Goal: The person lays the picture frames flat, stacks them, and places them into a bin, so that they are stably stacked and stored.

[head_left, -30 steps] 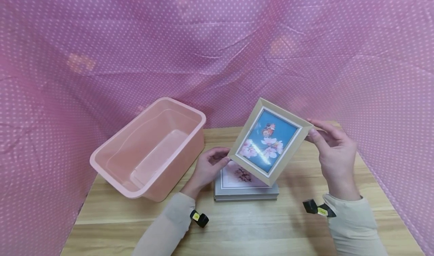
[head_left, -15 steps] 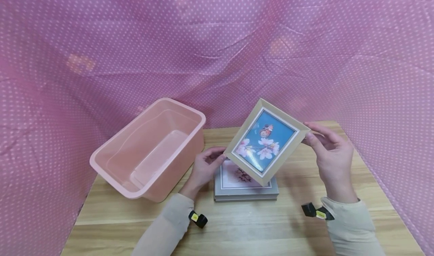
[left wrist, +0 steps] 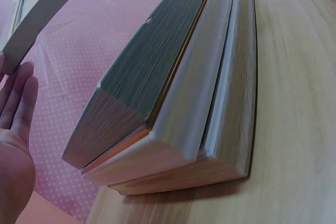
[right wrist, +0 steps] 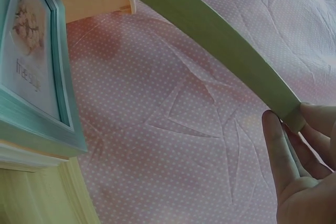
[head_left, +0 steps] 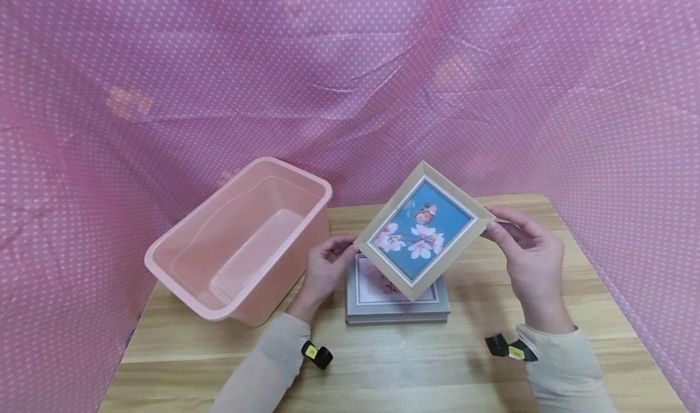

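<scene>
A light wooden picture frame [head_left: 423, 234] with a blue picture of a butterfly and pale pink blossoms is held up tilted between both hands. My left hand [head_left: 322, 270] pinches its left corner, and my right hand [head_left: 530, 264] pinches the right corner between thumb and fingers. Below it lies a stack of picture frames [head_left: 396, 314], its top one grey with a pink flower picture that the held frame partly covers. The left wrist view shows the stack's edges [left wrist: 184, 103] in grey, white and wood tones. The held frame's side edge [right wrist: 226, 51] crosses the right wrist view.
A pink plastic bin [head_left: 284, 267] with nothing in it stands left of the stack, near the left hand. Everything rests on a wooden table [head_left: 383, 370]. Pink dotted cloth [head_left: 350, 85] hangs behind and along both sides.
Both hands have shifted slightly left with the held frame, and its right corner has dropped a little. The glare on its picture has faded. The stack and bin have not moved.
</scene>
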The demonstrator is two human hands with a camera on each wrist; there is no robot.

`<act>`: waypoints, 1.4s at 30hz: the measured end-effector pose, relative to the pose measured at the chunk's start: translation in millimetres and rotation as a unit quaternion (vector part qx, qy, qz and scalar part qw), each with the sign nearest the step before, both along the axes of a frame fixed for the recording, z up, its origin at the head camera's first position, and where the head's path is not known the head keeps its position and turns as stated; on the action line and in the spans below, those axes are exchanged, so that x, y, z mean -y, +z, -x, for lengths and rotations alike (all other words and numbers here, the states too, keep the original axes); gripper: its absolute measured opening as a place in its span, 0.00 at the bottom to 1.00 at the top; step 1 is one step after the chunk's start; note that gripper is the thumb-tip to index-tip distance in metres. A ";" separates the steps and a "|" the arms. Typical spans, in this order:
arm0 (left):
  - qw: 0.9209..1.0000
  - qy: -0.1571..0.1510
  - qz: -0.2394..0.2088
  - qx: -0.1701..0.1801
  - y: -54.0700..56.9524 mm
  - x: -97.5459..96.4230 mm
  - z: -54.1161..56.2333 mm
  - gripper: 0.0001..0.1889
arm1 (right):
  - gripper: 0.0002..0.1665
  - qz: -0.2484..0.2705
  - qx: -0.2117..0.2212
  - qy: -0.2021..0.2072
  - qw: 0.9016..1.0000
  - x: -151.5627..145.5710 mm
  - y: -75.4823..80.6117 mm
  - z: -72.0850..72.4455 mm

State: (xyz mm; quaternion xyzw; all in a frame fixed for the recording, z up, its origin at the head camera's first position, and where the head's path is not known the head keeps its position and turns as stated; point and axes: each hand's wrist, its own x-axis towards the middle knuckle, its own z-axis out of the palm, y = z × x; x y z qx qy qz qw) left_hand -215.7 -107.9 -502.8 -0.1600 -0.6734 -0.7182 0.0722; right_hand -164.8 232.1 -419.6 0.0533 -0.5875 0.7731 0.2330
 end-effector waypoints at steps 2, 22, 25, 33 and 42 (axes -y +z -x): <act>1.000 0.006 -0.017 -0.007 -1.1 -0.9 0.5 0.15 | 0.19 -0.001 -0.002 0.000 1.000 0.9 -1.5 -1.1; 0.991 0.105 -0.080 0.013 -4.2 -7.5 4.7 0.13 | 0.18 -0.036 -0.011 -0.019 0.999 7.0 -19.8 -7.7; 0.990 0.121 -0.074 0.005 -3.4 -8.2 5.0 0.12 | 0.17 -0.040 0.001 -0.026 0.999 8.3 -22.5 -9.6; 0.987 0.111 -0.118 0.018 -0.9 -9.4 6.0 0.14 | 0.15 -0.062 0.006 -0.044 0.997 10.9 -29.2 -13.2; 0.982 0.139 -0.119 0.040 0.7 -11.5 6.6 0.14 | 0.15 -0.064 0.037 -0.059 0.996 17.4 -35.3 -20.5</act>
